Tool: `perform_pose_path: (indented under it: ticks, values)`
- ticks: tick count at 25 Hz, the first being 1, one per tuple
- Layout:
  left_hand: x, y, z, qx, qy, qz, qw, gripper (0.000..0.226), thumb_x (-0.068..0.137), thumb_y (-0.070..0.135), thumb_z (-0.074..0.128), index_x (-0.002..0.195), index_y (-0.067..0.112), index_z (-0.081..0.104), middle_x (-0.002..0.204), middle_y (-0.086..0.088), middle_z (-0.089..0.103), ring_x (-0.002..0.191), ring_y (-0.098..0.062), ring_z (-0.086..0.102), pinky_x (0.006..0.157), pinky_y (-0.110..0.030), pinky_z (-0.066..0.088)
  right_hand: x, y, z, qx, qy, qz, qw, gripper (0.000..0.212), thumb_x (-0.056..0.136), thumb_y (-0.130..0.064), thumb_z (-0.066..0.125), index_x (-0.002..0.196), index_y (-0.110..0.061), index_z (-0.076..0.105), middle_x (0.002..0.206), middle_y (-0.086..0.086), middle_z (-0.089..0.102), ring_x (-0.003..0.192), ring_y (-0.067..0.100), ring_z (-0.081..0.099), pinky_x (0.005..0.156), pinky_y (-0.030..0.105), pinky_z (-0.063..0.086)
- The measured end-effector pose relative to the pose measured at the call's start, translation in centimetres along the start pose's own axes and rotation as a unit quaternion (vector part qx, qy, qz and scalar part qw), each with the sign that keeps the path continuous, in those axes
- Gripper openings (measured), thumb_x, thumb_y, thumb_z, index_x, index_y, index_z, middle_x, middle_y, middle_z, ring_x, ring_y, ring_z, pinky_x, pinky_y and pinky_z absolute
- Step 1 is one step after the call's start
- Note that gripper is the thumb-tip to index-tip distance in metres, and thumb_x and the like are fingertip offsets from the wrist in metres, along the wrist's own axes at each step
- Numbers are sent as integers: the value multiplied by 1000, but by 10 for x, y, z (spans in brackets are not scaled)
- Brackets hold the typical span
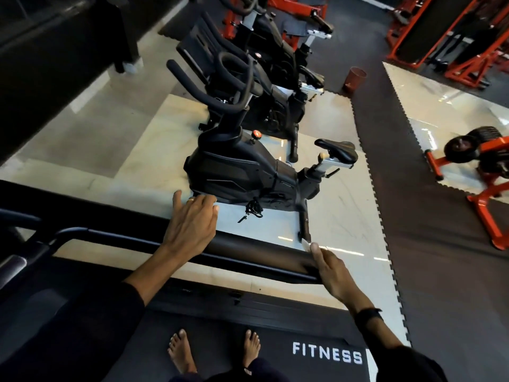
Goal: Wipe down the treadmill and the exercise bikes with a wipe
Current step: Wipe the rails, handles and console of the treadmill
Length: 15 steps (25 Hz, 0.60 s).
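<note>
I stand barefoot on the black treadmill deck, marked FITNESS. Its long black side handrail crosses in front of me. My right hand grips the rail's free end, with a small white wipe showing beyond the fingertips. My left hand hovers over the rail with relaxed, spread fingers and holds nothing. Beyond the rail, a black exercise bike stands on the pale floor. A second bike and a third bike line up behind it.
Black interlocking rubber mats cover the floor to the right. Orange weight machines stand at the back right, and an orange rack with dark plates at the right. A brown bin sits beside the bikes.
</note>
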<state>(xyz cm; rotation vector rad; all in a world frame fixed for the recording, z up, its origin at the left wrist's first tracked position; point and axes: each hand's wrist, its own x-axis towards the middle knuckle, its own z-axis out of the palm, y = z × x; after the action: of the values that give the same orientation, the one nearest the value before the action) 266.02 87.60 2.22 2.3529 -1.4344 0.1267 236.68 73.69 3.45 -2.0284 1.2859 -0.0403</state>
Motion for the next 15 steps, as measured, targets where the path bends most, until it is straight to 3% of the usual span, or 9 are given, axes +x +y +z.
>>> perform_pose_path:
  ticks: [2,4,6,10,15]
  values:
    - [-1,0,-1,-7,38,-4,999,39,97,28,25,102,13,61,92,-4,69,83,-26,65,106,-54,29,-13,12,10,-108,26,-92,990,81,94,-74,12,129,-18,58,128,0,61,124,22,51,104,32,37]
    - [-2,4,-3,-22,81,-26,996,36,97,26,29,101,13,62,93,-4,69,83,-27,65,106,-53,29,-23,20,13,-205,3,-149,967,91,89,-80,2,152,-22,33,157,-6,31,148,18,22,121,38,18]
    - [-7,16,-1,-34,114,-63,991,34,96,24,32,101,12,63,94,-5,69,84,-27,65,106,-54,29,-24,27,12,-257,-18,-206,944,92,89,-80,0,158,-22,15,162,-7,9,152,12,4,123,37,2]
    - [-18,64,6,-45,150,-138,978,33,94,25,35,102,12,64,99,-4,70,88,-26,66,107,-55,29,-19,32,1,-296,-25,-390,872,83,99,-68,27,156,-7,22,163,11,21,151,25,18,118,41,15]
    - [-57,132,24,-31,213,-219,952,21,92,17,51,108,12,62,108,-4,64,101,-26,60,112,-54,23,10,37,-23,-330,-119,-549,758,88,98,-66,31,157,-5,10,166,12,4,153,24,1,123,46,16]
